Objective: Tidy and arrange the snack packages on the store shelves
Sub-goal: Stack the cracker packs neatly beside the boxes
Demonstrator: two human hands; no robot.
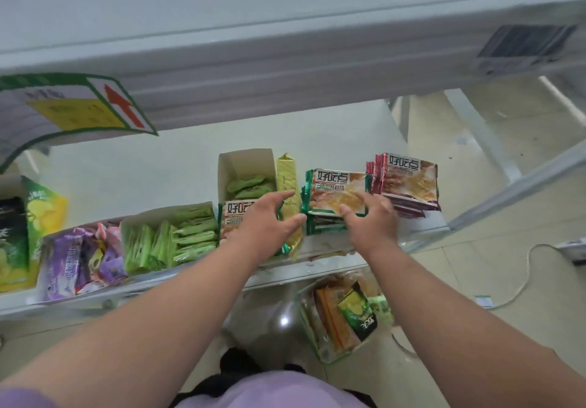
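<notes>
On white shelf (pixel 190 166), green packet stack (pixel 336 198) under right hand (pixel 371 220), left hand (pixel 269 220) fingers spread, holding nothing.

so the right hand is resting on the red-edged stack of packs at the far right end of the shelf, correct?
Not quite. In the head view the right hand rests on the green-edged stack, one place in from the end. The red-edged stack at the far right lies untouched beside it.

A white metal shelf (pixel 133 166) ran across the view, with another white shelf board (pixel 253 11) above it casting soft shade. A green-edged paper sign (pixel 73 106) with a red arrow hung from the upper board at the left. Beyond the shelf end lay a pale tiled floor (pixel 475 265), crossed by a thin white cable (pixel 526 268). The light was even and diffuse.
</notes>
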